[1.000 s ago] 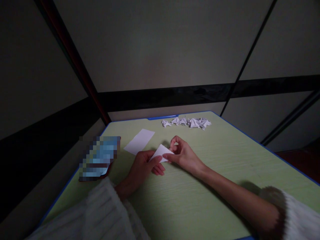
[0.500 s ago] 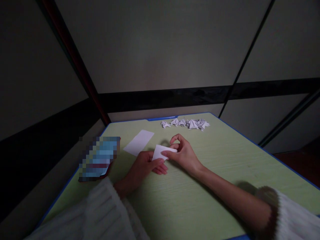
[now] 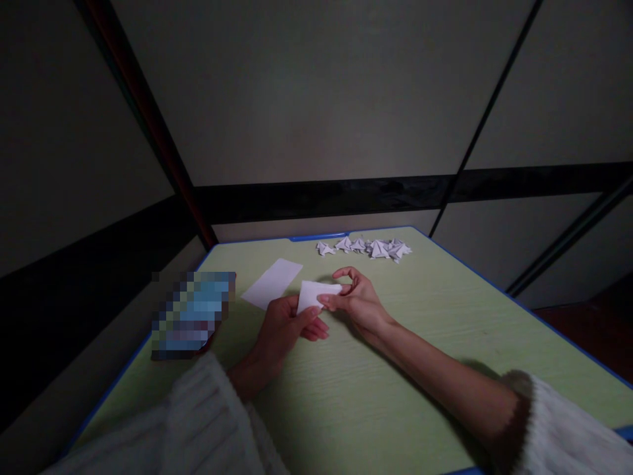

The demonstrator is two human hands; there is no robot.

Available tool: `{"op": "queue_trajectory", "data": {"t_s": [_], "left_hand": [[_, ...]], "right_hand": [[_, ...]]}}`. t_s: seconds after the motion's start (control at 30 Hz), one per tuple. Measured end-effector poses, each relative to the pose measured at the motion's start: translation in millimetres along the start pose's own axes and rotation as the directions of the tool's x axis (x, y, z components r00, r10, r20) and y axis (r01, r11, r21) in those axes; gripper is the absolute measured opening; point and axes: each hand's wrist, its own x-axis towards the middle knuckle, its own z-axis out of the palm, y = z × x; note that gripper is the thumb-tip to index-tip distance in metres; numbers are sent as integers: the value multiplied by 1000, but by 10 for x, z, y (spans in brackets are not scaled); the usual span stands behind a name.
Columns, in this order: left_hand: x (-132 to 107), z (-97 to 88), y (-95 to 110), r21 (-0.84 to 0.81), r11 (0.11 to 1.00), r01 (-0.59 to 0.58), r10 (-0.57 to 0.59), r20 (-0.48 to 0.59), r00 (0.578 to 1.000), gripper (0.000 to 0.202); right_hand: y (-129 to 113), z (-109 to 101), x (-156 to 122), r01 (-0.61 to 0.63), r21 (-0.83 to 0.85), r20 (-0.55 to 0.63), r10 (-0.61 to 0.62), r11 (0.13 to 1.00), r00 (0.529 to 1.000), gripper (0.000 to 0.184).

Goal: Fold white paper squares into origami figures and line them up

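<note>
Both hands grip a small piece of white folded paper (image 3: pixel 312 292) above the middle of the table. My left hand (image 3: pixel 285 324) pinches its lower left corner, thumb on top and the other fingers underneath. At the right edge, my right hand (image 3: pixel 360 300) pinches the paper between thumb and fingers, with its index finger raised and curved. Behind my left hand, a flat white sheet of paper (image 3: pixel 275 280) lies on the table, its near end partly hidden by that hand.
Several folded white paper figures (image 3: pixel 380 249) stand in a row near the far edge of the light green, blue-edged table (image 3: pixel 395 409). A phone-like device with a blurred screen (image 3: pixel 195 313) lies at the left. Dark-striped panels (image 3: pixel 316 99) rise behind the table.
The folded paper has shifted slightly left and tilted in my hands, and my right thumb has moved a little along it. Both hands keep their hold.
</note>
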Motion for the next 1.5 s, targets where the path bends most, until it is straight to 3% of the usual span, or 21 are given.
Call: {"op": "queue_trajectory", "data": {"t_s": [0.03,0.1,0.17,0.23,0.27,0.37,0.43,0.5,0.6,0.73,0.93,1.03,1.2,1.37,1.5], "left_hand": [[-17,-12,1,2,1000,5,-5,-11,1000,12],[-49,-41,-1,0,1000,13,-13,-30,999,14],[-60,-59,-11,-36,999,13,-15,-47,999,14],[-45,-56,-29,-52,999,0,-1,-2,1000,14],[-31,-48,-39,-60,998,1,-1,3,1000,14],[2,-22,-69,-69,997,29,-26,42,999,14],[5,-13,-79,-60,997,51,-46,85,995,15],[0,-11,-81,-38,997,65,-60,124,990,15],[4,-15,-72,-13,999,49,-47,104,993,15],[33,-42,-56,-45,999,-23,20,-60,998,16],[51,-106,-6,34,992,-121,126,-283,951,15],[88,-156,9,184,966,-182,225,-247,943,19],[161,-218,-23,452,810,-375,453,-74,888,13],[93,-162,-22,473,792,-386,389,96,916,12],[51,-129,-32,416,848,-328,280,173,944,13]], "right_hand": [[-67,-88,56,0,17,-25,1,1000,1000,49],[-251,-309,168,119,94,-275,-89,988,957,41],[-432,-499,238,242,100,-364,-191,965,912,37],[-515,-555,231,317,91,-379,-262,944,888,32],[-504,-522,200,312,83,-344,-267,946,900,30],[-312,-280,52,170,-64,-9,-171,983,985,22],[-164,-126,-33,134,-164,163,-107,977,981,24],[-77,-56,-75,128,-210,250,-73,969,965,23],[-63,-86,-63,151,-224,210,-104,963,972,19],[-103,-152,-15,150,-247,125,-122,957,985,21],[-69,-131,-32,22,-345,200,50,938,979,27],[-56,-136,-41,-1,-398,243,106,917,964,23],[-53,-142,-67,36,-485,336,148,874,930,20],[-34,-116,-142,98,-544,469,205,833,859,21],[-37,-109,-173,169,-539,539,184,825,822,22]]}}
